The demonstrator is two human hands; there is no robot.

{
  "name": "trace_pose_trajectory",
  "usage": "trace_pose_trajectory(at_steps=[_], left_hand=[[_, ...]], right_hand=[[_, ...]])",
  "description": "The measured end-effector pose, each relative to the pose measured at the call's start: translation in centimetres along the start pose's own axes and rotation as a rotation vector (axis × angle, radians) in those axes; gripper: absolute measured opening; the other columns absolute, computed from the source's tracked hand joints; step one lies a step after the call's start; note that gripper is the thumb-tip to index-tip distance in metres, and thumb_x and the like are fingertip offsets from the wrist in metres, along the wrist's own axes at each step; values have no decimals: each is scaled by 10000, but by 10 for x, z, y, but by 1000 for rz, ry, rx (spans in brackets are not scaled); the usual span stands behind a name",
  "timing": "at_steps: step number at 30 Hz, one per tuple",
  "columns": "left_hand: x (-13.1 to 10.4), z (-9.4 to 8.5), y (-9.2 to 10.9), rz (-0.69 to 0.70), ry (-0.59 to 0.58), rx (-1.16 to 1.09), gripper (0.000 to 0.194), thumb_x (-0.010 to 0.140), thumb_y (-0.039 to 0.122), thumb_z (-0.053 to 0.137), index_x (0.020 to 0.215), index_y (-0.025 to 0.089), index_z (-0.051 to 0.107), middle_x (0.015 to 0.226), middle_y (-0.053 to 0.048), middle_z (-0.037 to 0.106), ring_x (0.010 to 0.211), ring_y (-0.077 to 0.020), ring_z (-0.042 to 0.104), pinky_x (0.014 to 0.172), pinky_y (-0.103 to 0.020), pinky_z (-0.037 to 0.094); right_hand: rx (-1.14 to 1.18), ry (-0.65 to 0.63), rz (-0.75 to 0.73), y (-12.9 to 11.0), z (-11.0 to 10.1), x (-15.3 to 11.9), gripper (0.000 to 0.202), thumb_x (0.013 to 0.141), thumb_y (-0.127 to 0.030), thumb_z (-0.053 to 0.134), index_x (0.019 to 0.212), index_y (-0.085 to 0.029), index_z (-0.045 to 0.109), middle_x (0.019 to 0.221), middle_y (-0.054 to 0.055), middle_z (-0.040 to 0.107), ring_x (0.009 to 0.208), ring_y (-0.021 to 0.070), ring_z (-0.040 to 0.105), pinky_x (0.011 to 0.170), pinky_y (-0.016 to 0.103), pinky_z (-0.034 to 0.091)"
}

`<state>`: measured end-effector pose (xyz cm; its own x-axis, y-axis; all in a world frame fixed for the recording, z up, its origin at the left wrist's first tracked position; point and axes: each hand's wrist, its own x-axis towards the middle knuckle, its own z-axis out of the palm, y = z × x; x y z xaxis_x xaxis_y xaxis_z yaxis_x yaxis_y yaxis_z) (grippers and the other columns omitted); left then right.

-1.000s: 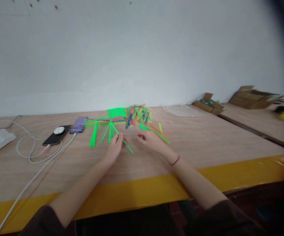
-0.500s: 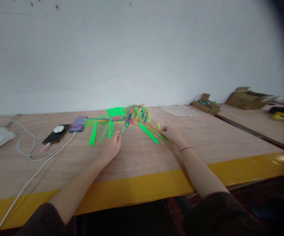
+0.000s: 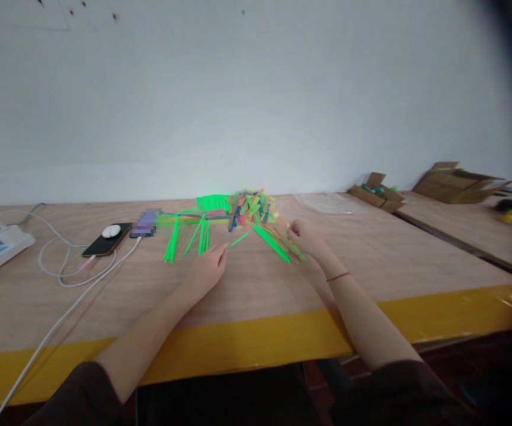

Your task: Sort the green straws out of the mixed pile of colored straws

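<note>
My left hand rests low over the table, its fingers closed on one end of a thin green stick that points toward the pile. To the right, my right hand is pinched shut; a pale yellow craft stick, blurred by motion, juts from its fingertips. Between and beyond the hands lies a heaped pile of mixed-colour craft sticks. A bundle of green sticks lies slanted left of my right hand, with orange and other sticks beside it, partly blurred. Loose green sticks lie left of my left hand.
A row of green sticks lies by the wall. At left are a black phone with a white round object, a pixelated device, a white cable and a power strip. Cardboard boxes stand at right.
The green stick in my left hand has come away from the pile and tilts lower. My right hand stays by the slanted bundle, its yellow stick now blurred. The whole view has shifted slightly.
</note>
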<state>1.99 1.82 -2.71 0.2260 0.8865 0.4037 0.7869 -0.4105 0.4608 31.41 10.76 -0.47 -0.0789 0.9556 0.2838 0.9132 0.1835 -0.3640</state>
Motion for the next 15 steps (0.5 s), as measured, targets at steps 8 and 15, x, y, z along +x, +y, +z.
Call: trace_pose_trajectory(at_steps=[8, 15], left_hand=[[-5, -5, 16, 30, -78, 154, 399, 986, 236, 339, 1315, 169, 556, 1088, -89, 667, 1031, -209, 630, 924, -330, 485], [-6, -5, 19, 38, -88, 218, 393, 987, 228, 342, 1310, 177, 560, 1054, -81, 670, 968, -206, 644, 864, -318, 506]], right_hand=[[345, -123, -297, -54, 13, -17, 281, 852, -302, 462, 856, -134, 687, 665, 31, 629, 598, 155, 540, 560, 257, 372], [328, -49, -349, -67, 15, -25, 303, 881, -306, 474, 944, -139, 719, 689, 46, 661, 598, 161, 558, 577, 262, 378]])
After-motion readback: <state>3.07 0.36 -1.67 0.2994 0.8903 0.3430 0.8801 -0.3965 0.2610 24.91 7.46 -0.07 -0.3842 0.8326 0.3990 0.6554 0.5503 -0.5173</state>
